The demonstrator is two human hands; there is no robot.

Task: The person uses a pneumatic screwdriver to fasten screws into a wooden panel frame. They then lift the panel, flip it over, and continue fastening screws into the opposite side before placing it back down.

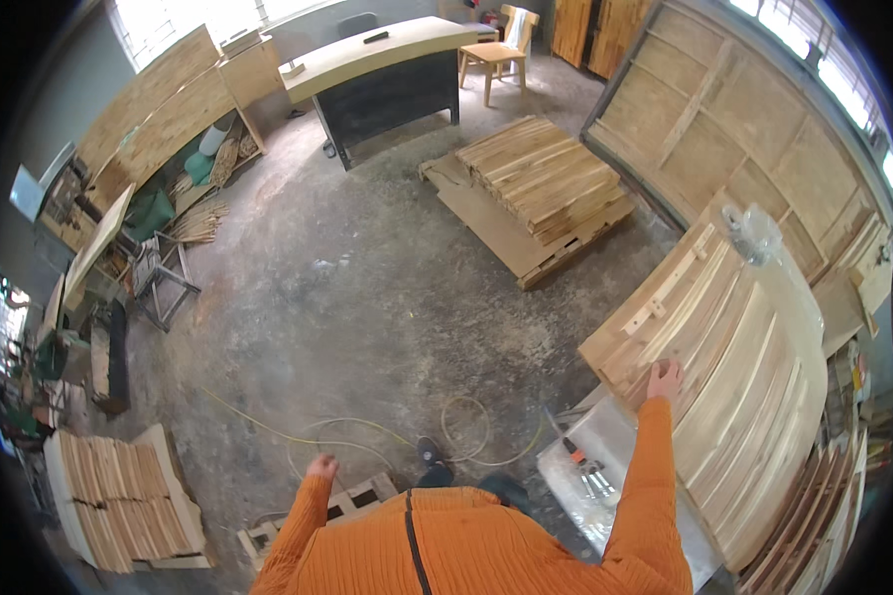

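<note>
My right hand [665,381] rests on a wooden panel [729,367] at the right, fingers spread a little on its surface, with nothing visible in them. The panel is pale, streaked solid wood; a narrow wooden strip with small blocks [655,309] lies along its far left part. Clear plastic film [756,234] is bunched at its far end. Low on my left, my left hand [322,465] hangs in the air with its fingers curled in, nothing showing in them. A slatted wooden pallet [352,501] is below it, partly hidden by my body.
A yellow hose [357,424] loops across the floor by my feet. Hand tools [590,471] lie on a pale surface left of the panel. Board stacks stand at the left [129,501] and far centre [546,174]. A desk [382,59] and chair [499,55] are farther off.
</note>
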